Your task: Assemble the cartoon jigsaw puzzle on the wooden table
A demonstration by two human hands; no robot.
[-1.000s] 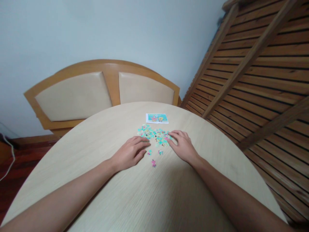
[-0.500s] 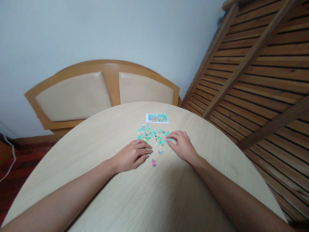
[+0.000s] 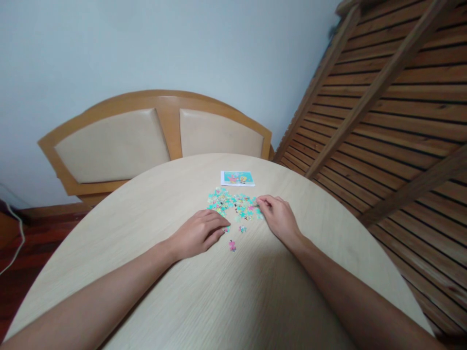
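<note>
A pile of small jigsaw puzzle pieces point(image 3: 220, 200), mostly turquoise with bits of pink and yellow, lies on the table. My left hand point(image 3: 200, 234) rests at its near left side, fingers stretched and thumb apart. A small puzzle piece point(image 3: 226, 229) shows at its fingertips. My right hand point(image 3: 278, 216) is at the pile's right edge with thumb and index finger drawn together; whatever is between them is hidden. Between the hands is a small joined cluster point(image 3: 242, 229). Closer to me lies a pink puzzle piece or joined group point(image 3: 232, 246).
Behind the pile lies a picture card point(image 3: 238, 178) with a pink and a yellow cartoon figure on turquoise. The round pale wooden table point(image 3: 175, 301) meets a padded wooden headboard point(image 3: 166, 99) at the back. A slatted wooden panel point(image 3: 379, 126) leans at the right.
My right hand has shifted slightly right, its fingers drawing closer together, uncovering a pink piece in the pile. The left fingers have drawn back a little, exposing the small piece beside them.
</note>
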